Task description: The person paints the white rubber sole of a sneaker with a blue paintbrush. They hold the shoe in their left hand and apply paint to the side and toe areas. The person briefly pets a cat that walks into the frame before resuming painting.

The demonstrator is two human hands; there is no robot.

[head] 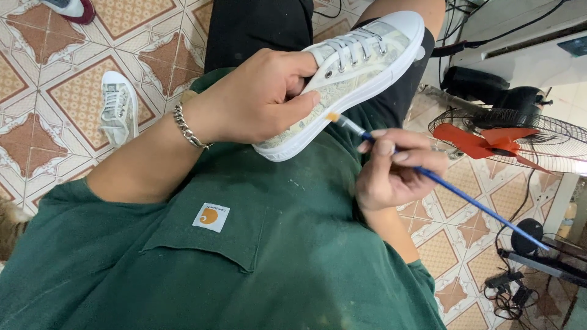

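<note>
While a second white sneaker (118, 105) lies on the tiled floor (55, 67), left hand (260, 98) clasping a white sneaker (348, 76) over the lap, right hand (391, 168) pinching a blue paintbrush (452, 189), tip touching the sole edge; fan (501, 137) at right.

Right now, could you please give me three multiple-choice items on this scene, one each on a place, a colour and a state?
1. Where does the second sneaker lie?
A. on the tiled floor
B. on the fan
C. in the lap

2. What colour is the paintbrush handle?
A. red
B. blue
C. green

3. How is the held sneaker gripped?
A. by its laces only
B. not at all
C. the left hand wraps it, fingers on its side

Key: 1 A, it rests on the tiles beside the person. 2 B, the handle in the right hand is blue. 3 C, the hand closes round the shoe.
</note>
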